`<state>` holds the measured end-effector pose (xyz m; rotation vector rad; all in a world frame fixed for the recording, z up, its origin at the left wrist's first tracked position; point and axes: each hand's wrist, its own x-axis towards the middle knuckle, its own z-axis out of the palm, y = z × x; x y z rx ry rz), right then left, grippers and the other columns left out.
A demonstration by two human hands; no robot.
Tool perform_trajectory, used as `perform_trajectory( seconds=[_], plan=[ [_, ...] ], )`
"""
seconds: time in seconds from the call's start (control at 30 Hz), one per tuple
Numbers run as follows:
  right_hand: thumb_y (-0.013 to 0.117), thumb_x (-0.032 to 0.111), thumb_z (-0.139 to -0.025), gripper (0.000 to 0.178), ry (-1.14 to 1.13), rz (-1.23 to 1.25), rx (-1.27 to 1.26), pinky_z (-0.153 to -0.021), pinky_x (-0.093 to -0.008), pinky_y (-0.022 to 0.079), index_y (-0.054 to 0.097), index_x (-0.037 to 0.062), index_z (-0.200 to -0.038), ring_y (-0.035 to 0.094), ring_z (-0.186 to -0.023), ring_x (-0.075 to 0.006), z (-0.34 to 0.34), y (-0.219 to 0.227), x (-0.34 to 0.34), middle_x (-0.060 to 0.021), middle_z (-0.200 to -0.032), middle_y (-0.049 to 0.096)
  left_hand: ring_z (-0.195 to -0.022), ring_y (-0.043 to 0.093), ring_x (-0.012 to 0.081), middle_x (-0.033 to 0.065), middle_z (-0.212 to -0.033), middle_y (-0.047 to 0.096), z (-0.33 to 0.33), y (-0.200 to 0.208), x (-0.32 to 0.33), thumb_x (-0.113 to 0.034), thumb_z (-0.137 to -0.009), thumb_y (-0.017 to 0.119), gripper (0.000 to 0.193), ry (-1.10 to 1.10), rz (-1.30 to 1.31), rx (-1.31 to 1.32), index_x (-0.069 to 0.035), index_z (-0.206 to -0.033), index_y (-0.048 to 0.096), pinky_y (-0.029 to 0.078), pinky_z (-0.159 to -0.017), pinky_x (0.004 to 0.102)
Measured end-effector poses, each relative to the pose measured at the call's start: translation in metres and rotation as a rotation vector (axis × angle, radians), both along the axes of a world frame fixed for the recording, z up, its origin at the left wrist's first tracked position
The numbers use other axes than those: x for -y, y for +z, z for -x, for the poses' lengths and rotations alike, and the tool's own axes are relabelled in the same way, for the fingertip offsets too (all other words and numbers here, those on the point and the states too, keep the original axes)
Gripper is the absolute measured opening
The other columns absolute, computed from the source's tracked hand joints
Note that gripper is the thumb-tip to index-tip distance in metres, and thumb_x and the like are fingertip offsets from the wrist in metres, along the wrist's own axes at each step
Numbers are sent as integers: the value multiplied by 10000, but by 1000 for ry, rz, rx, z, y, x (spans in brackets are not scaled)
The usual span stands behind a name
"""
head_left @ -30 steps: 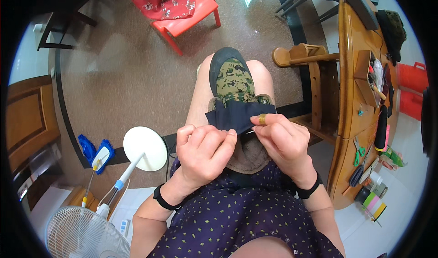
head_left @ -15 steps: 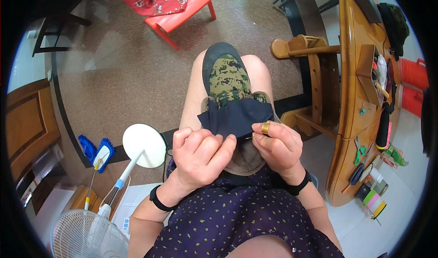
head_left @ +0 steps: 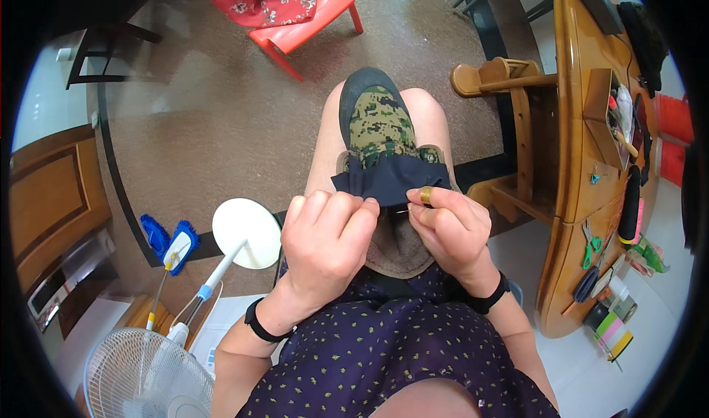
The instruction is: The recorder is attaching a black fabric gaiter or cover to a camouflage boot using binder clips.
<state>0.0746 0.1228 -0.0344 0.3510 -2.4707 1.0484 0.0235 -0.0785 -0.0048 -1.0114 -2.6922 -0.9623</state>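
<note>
A camouflage shoe (head_left: 380, 119) with a dark rubber toe rests across my lap, its toe pointing away from me. Dark navy cloth (head_left: 402, 178) lies over the shoe near its opening. My left hand (head_left: 321, 244) is closed, pinching the near left edge of this cloth between thumb and fingers. At the cloth's right edge, my right hand (head_left: 454, 230) pinches a thin sewing needle (head_left: 402, 211), which points left toward the left hand. A gold thimble ring (head_left: 426, 196) sits on a right finger. Any thread is too fine to make out.
To the right stands a wooden table (head_left: 550, 300) bearing green-handled scissors (head_left: 588, 248), an open box (head_left: 607, 115) of small items and thread spools. A standing fan (head_left: 148, 374), its white round base (head_left: 247, 233) and a blue mop (head_left: 177, 252) are at left. A red stool (head_left: 303, 30) stands ahead.
The view has shifted slightly, moving the surroundings right. My left hand and the cloth's near edge have moved a little farther away, baring more of the shoe's opening. Both grips remain.
</note>
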Motion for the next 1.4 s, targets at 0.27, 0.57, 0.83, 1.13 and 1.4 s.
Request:
perform_trajectory(
  seconds=[0.27, 0.57, 0.83, 1.13, 1.4],
  plan=[
    [657, 156, -784, 74, -32, -185, 138, -734, -349, 525, 634, 111, -837, 669, -886, -215, -7, 14, -10, -31, -997, 681, -767, 607, 299, 91, -783, 594, -1, -1, -13, 76, -770, 782, 223, 73, -80, 39, -53, -935, 706, 468, -724, 408],
    [764, 231, -842, 148, -281, -323, 60, -757, -391, 506, 699, 119, -913, 679, -868, -245, -34, 79, -52, -36, -959, 702, -760, 609, 245, 64, -825, 645, -4, -8, 1, 55, -844, 763, 197, 86, -31, 26, -49, -995, 691, 460, -747, 378],
    [735, 88, -949, 272, -719, -79, 211, -819, -329, 545, 694, 24, -1210, 688, -927, -185, -50, 105, -166, -91, -1116, 713, -768, 614, 262, 53, -810, 642, -7, -14, -11, 8, -810, 800, 202, 113, -137, -44, -88, -958, 702, 433, -727, 399],
    [720, 78, -1000, 154, -667, 187, 442, -755, -233, 524, 735, -3, -1130, 660, -863, -75, -50, 75, -225, -24, -1025, 743, -756, 611, 221, 12, -799, 677, -9, -16, -16, 5, -762, 863, 249, 163, -169, -6, -93, -887, 672, 429, -733, 373],
    [638, -7, -1009, 63, -342, 490, 516, -752, -237, 534, 641, 22, -952, 646, -888, -90, -36, 114, -112, -140, -1307, 710, -782, 609, 234, 20, -813, 683, -8, -13, -12, 7, -758, 863, 252, 174, -202, 39, -88, -888, 669, 430, -744, 374]
  ],
)
